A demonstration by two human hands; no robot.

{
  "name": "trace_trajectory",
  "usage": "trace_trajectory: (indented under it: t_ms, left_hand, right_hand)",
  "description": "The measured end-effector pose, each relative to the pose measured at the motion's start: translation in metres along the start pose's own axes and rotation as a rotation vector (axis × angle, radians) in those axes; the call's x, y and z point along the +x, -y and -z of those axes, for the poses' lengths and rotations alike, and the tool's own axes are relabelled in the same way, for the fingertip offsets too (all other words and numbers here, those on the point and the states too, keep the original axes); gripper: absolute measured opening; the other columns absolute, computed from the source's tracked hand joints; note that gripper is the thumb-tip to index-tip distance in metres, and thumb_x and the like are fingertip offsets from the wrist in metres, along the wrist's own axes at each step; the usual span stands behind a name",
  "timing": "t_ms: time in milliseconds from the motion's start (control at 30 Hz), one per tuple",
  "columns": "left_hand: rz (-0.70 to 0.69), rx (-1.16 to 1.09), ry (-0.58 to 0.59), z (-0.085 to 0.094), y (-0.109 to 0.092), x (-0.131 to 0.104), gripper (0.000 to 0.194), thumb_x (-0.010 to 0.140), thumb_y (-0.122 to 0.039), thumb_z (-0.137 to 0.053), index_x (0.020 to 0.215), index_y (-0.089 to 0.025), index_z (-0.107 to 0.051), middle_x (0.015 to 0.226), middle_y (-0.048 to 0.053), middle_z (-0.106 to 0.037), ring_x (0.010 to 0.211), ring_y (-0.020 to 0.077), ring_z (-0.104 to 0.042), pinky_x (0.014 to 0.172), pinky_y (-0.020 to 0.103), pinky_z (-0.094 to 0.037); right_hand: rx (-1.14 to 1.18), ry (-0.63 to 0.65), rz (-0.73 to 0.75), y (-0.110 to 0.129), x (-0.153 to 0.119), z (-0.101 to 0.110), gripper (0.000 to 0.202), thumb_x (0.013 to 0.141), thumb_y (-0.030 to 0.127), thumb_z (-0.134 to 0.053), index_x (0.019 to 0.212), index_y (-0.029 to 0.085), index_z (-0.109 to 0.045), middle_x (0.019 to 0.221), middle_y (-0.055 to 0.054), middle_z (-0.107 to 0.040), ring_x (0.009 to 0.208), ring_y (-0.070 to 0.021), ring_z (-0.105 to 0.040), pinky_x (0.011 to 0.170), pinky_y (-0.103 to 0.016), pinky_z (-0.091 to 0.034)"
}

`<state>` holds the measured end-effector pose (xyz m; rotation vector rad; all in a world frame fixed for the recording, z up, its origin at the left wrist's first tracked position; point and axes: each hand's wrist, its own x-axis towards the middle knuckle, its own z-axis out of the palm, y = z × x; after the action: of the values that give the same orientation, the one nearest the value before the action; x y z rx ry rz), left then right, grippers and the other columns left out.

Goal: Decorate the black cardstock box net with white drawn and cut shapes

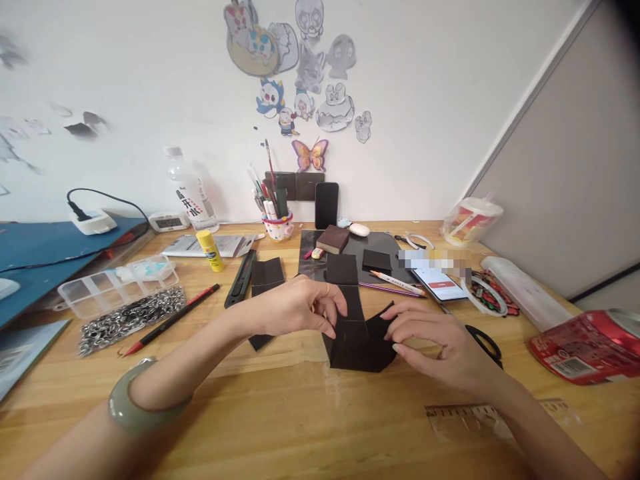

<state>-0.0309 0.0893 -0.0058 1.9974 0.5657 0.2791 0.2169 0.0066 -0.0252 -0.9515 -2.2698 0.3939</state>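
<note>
Left of the black card (357, 333): chain pile (131, 317), red pencil (173, 319), glue stick (211, 250), cutter (241, 278). Left hand (295, 308) curled, fingertips pinching card's left flap; right hand (443, 345) half-closed, pinching its right edge. Scissors (484, 342) just right, partly hidden; can (590, 345) farther.

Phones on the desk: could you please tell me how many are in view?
2: a black phone propped upright against the wall, and a phone with a lit screen lying flat, beyond the right hand. Clutter may hide others.

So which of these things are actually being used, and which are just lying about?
In use:
left hand
right hand
dark folded card

Lying about:
glue stick
knife
red pencil
chain
scissors
can
bottle
</note>
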Motion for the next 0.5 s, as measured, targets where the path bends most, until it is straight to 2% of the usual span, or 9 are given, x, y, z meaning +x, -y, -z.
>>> trace_trajectory:
  t_ms: [100, 167, 333, 500]
  left_hand:
    - [0.050, -0.064, 0.044, -0.004, -0.001, -0.001, 0.016, 0.073, -0.022, -0.066, 0.085, -0.016, -0.058, 0.072, 0.000, -0.066, 0.058, 0.0109, -0.059, 0.049, 0.018, -0.043]
    - [0.065, -0.085, 0.062, -0.007, -0.002, 0.000, 0.017, 0.071, -0.024, -0.068, 0.083, -0.016, -0.058, 0.070, -0.001, -0.066, 0.052, 0.0091, -0.057, 0.047, 0.018, -0.043]
    - [0.023, -0.113, 0.049, -0.014, -0.003, 0.003, 0.015, 0.073, -0.021, -0.066, 0.087, -0.016, -0.064, 0.072, 0.001, -0.068, 0.066, 0.0114, -0.064, 0.061, 0.019, -0.048]
    - [0.045, -0.201, -0.018, -0.015, 0.000, 0.003, 0.018, 0.072, -0.019, -0.065, 0.090, -0.015, -0.067, 0.075, 0.002, -0.069, 0.070, 0.0136, -0.066, 0.065, 0.021, -0.051]
  right_hand:
    - [0.035, 0.013, -0.018, -0.001, -0.001, -0.001, 0.014, 0.077, 0.006, -0.055, 0.075, 0.019, -0.060, 0.074, -0.003, -0.064, 0.088, -0.0195, -0.058, 0.080, -0.035, -0.048]
    - [0.046, 0.017, -0.028, -0.001, -0.001, -0.001, 0.013, 0.077, 0.007, -0.056, 0.075, 0.019, -0.061, 0.074, -0.003, -0.064, 0.087, -0.0197, -0.059, 0.078, -0.035, -0.049]
    - [0.040, -0.011, -0.044, -0.002, -0.002, -0.001, 0.013, 0.077, 0.008, -0.056, 0.075, 0.020, -0.062, 0.075, -0.003, -0.064, 0.084, -0.0198, -0.060, 0.075, -0.034, -0.049]
    - [0.006, -0.057, -0.049, -0.006, -0.003, -0.001, 0.012, 0.076, 0.009, -0.057, 0.075, 0.020, -0.061, 0.074, -0.002, -0.065, 0.082, -0.0189, -0.061, 0.075, -0.034, -0.049]
